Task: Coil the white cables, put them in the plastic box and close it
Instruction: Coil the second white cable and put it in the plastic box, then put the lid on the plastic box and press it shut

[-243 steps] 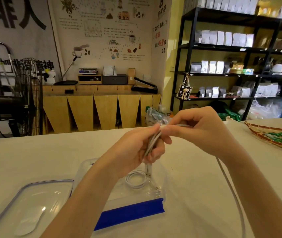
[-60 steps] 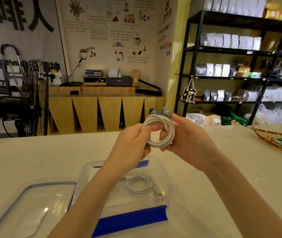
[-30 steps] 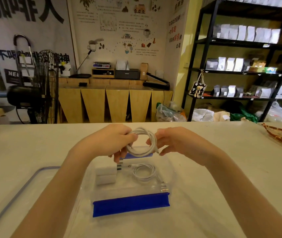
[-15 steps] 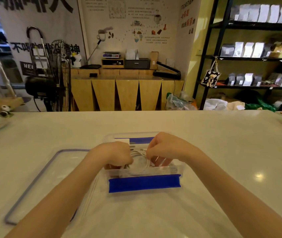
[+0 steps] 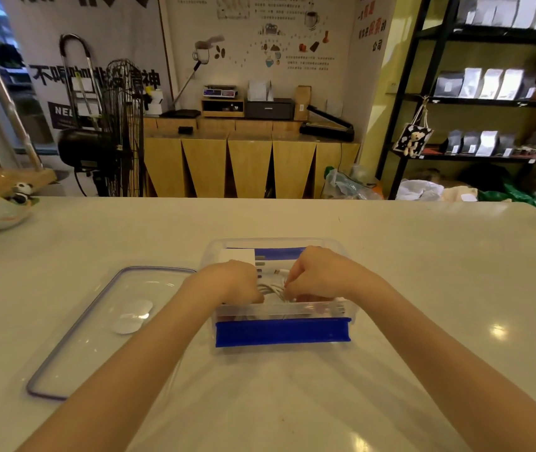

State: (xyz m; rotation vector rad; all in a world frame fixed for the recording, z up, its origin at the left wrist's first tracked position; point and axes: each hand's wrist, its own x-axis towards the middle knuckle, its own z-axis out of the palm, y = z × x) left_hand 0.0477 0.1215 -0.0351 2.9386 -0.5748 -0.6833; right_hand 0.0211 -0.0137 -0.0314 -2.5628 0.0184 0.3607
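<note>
Clear plastic is forming the walls of the open box [image 5: 279, 313], which is sitting near the middle of the pale tabletop [image 5: 423, 288] with a blue band across its near side. Both hands are reaching down into it from the near edge. The left hand [image 5: 232, 282] and the right hand [image 5: 317, 275] are curling their fingers around the coiled white cable [image 5: 271, 288], pinching the loops between them just above the box floor; only a short stretch of the coil is showing between the knuckles, so whether it is touching the bottom cannot be told. A white charger block [image 5: 237, 256] is lying in the far left corner of the box, partly behind the left hand. Another cable is not distinguishable under the hands.

The transparent lid [image 5: 103, 321], edged with a purple-grey seal, is lying flat on the tabletop just beside the box's left side, its near corner pointing toward the near left edge. A small panda figure [image 5: 22, 192] is resting on a dish at the far left edge of the tabletop.
</note>
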